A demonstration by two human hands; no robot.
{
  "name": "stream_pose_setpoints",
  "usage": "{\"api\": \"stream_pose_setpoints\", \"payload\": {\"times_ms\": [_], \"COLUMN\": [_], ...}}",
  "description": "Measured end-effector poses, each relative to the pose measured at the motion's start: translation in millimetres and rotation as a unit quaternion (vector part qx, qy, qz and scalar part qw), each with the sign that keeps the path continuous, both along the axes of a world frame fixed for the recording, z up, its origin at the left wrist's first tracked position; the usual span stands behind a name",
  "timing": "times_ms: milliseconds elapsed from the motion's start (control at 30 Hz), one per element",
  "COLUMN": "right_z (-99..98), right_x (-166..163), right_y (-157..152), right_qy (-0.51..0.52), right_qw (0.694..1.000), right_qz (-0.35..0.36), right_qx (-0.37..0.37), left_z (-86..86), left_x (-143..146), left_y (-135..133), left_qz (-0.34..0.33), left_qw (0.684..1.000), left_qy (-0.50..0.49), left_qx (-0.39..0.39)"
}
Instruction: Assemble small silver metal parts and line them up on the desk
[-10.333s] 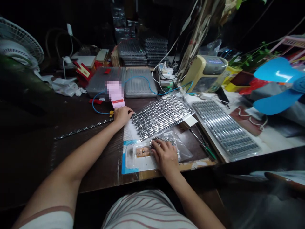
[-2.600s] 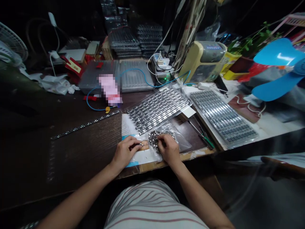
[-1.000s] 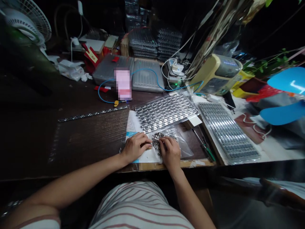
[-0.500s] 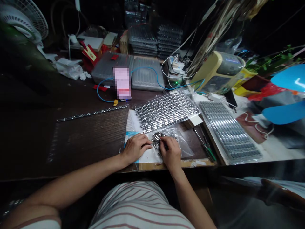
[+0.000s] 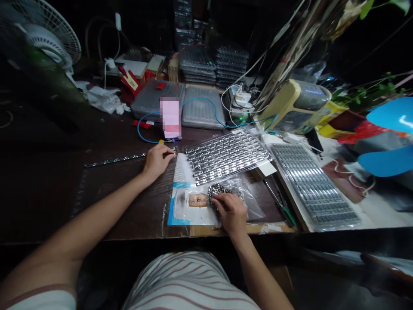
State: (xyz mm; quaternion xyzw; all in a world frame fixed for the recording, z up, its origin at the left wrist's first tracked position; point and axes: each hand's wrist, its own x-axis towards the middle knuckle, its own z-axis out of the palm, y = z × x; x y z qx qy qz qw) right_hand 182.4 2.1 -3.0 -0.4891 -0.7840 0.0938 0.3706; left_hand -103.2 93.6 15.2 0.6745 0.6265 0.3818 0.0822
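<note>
Plainly split between two spots — left hand (image 5: 157, 158) stretched to the far left, fingertips bunched and pressed at the right end of the long dark strip (image 5: 114, 160), right beside the near-left corner of the clear tray of metal parts (image 5: 227, 155). Hard to tell whether anything is pinched there. Strip's long axis running left to right, tilted slightly farther at its right end, so lying left of that hand and well apart from the other. Right hand (image 5: 229, 209) nearer the body, fingers curled down on the heap of small shiny parts (image 5: 217, 190) in the plastic bag (image 5: 250, 202) — touching, grip uncertain. Just left of the heap, a small tan block (image 5: 197, 199) on the white sheet (image 5: 193, 211), nearer the right hand than the left.
</note>
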Motion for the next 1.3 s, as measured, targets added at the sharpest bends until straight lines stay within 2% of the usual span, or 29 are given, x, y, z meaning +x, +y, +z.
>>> {"api": "stream_pose_setpoints", "payload": {"times_ms": [133, 267, 400, 500, 667, 733, 833, 900, 967, 1033, 1133, 1200, 1300], "right_z": [2.1, 0.4, -1.5, -1.8, -2.1, -2.6, -3.5, -3.9, -3.8, -2.5, 2.3, 6.2, 9.3], "right_x": [-14.8, -29.4, -35.2, -35.8, -35.2, -34.7, -35.0, -36.5, -38.5, -39.0, -31.4, -19.9, -0.6], "right_y": [-0.1, 0.6, 0.6, 0.0, -1.8, -2.0, -1.7, -1.5, -1.6, -1.7, -1.1, -0.3, 0.0], "right_qy": [-0.027, -0.053, -0.054, -0.053, -0.068, -0.074, -0.083, -0.089, -0.097, -0.104, -0.113, -0.130, -0.175], "right_qw": [0.999, 0.998, 0.997, 0.997, 0.997, 0.996, 0.996, 0.995, 0.994, 0.994, 0.993, 0.991, 0.984], "right_qz": [0.013, 0.023, 0.029, 0.035, 0.045, 0.044, 0.042, 0.041, 0.042, 0.044, 0.028, -0.003, -0.040], "right_qx": [-0.020, -0.029, -0.039, -0.035, -0.010, -0.005, 0.001, 0.004, 0.002, -0.001, 0.002, 0.010, 0.012], "left_z": [-9.8, -13.2, -6.9, -0.9, 2.3, 2.3, 3.8, 7.0, 11.9, 16.6, 19.2, 16.3, 7.5], "left_x": [-35.8, -47.9, -51.0, -35.3, 17.6, 32.4, 37.8, 32.7, 25.5, 19.9, 18.4, 21.8, 32.1], "left_y": [10.2, -4.1, -11.1, 0.8, 40.4, 51.4, 55.5, 50.2, 38.9, 22.2, -10.5, -33.7, -63.1], "left_qz": [0.072, 0.097, 0.113, 0.079, -0.020, -0.025, -0.011, 0.006, -0.006, -0.057, -0.125, -0.135, -0.135], "left_qw": [0.992, 0.978, 0.973, 0.977, 0.982, 0.982, 0.986, 0.991, 0.997, 0.991, 0.959, 0.944, 0.938], "left_qy": [0.098, 0.173, 0.193, 0.192, 0.179, 0.177, 0.154, 0.113, 0.036, -0.069, -0.190, -0.219, -0.228], "left_qx": [-0.035, -0.061, -0.062, -0.047, -0.059, -0.063, -0.067, -0.068, -0.071, -0.095, -0.167, -0.205, -0.223]}}
